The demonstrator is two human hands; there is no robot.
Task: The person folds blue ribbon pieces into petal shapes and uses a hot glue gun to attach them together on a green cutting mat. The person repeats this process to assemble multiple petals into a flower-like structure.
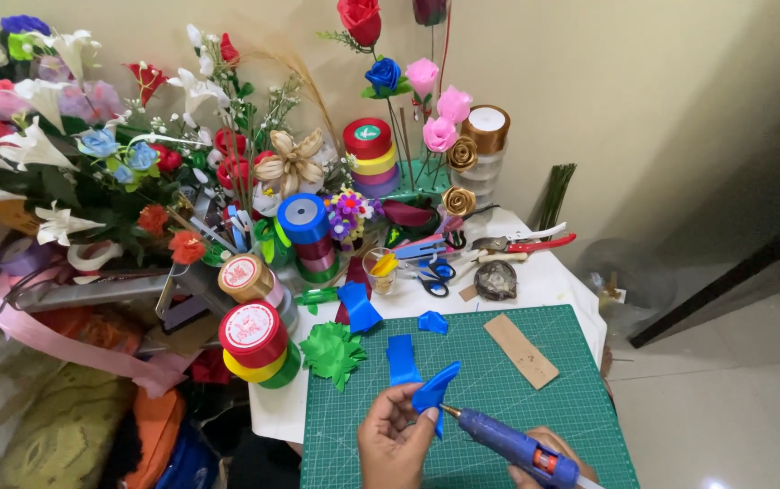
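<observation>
Left hand [394,441] low on the green cutting mat [535,412], thumb and fingers pinched shut on a folded piece of blue ribbon [433,390] that points up and to the right; right hand [548,453] at the bottom edge of the view, mostly hidden, wrapped closed around a blue glue gun [508,443], metal nozzle touching or just short of the ribbon's lower edge beside the left thumb. Just above on the mat, a flat blue ribbon strip [401,359], a smaller blue scrap [433,321] and a brown cardboard strip [520,350]; a green ribbon flower [332,352] at the mat's left edge. Further back on the white table [544,282], blue-handled scissors [433,273], red-handled pliers [535,244], stacked ribbon rolls [257,342] and, along the wall, bunches of artificial flowers [91,154]
</observation>
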